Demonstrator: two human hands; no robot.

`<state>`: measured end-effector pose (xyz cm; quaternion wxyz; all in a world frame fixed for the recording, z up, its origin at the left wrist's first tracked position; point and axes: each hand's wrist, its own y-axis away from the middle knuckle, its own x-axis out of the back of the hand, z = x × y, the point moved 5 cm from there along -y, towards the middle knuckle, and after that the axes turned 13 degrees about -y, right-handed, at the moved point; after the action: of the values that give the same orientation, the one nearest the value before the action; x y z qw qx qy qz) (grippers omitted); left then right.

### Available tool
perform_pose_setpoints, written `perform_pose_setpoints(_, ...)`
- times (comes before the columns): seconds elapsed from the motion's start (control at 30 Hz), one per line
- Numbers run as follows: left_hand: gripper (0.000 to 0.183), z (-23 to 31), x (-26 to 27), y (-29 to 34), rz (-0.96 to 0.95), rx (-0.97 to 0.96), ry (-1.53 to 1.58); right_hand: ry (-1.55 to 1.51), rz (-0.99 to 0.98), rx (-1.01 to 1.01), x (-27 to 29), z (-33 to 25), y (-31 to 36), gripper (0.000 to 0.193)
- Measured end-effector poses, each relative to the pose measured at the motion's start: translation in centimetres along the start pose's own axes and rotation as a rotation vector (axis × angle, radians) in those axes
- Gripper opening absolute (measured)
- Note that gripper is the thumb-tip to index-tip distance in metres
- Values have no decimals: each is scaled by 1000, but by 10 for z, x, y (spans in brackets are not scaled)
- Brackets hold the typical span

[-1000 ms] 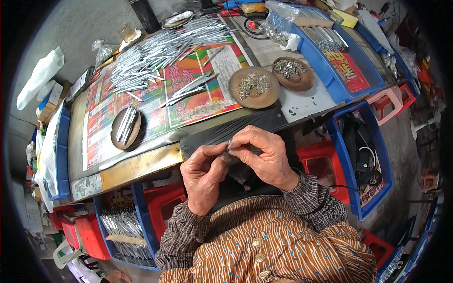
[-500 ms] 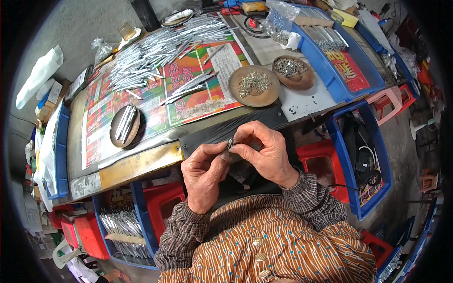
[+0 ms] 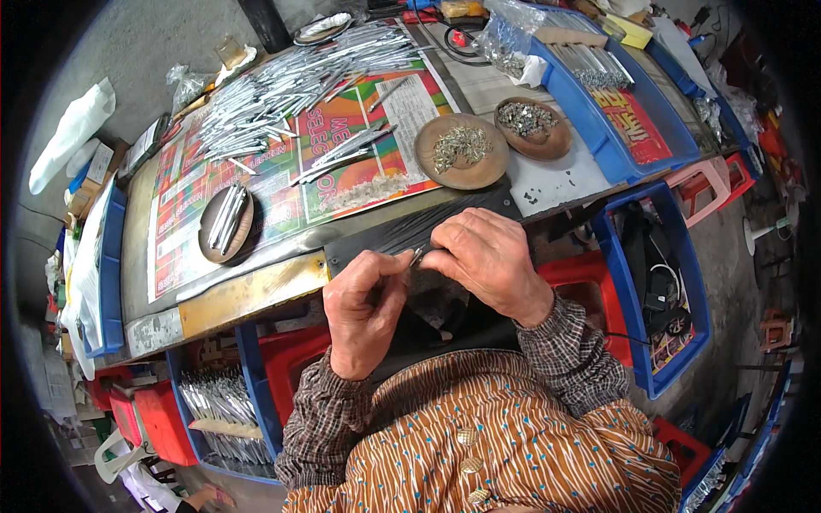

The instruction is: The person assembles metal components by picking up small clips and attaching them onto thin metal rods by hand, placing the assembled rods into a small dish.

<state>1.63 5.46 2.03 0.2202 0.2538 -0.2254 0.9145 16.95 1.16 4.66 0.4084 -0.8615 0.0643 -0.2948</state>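
Silvery small piece (image 3: 416, 256) lies between left hand (image 3: 366, 309) and right hand (image 3: 491, 267), each grip pinched onto it.

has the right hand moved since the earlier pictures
Yes: the right hand has shifted slightly forward and to the right, its knuckles now nearer the round dish of gold-coloured pieces resting on the table.
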Motion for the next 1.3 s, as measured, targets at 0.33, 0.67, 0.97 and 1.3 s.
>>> perform_pose_setpoints(0.33,18,-12,-7,9,90,212,496,-179,81,-94,-16,2,9,23)
perform_pose_setpoints(0.67,16,-14,-11,8,115,209,551,-6,153,35,-25,-1,15,22)
perform_pose_setpoints(0.97,19,-14,-11,10,102,293,634,-426,138,-466,-14,13,17,42)
perform_pose_setpoints(1.3,19,-16,-9,12,94,259,543,-311,145,-458,-10,12,10,53)
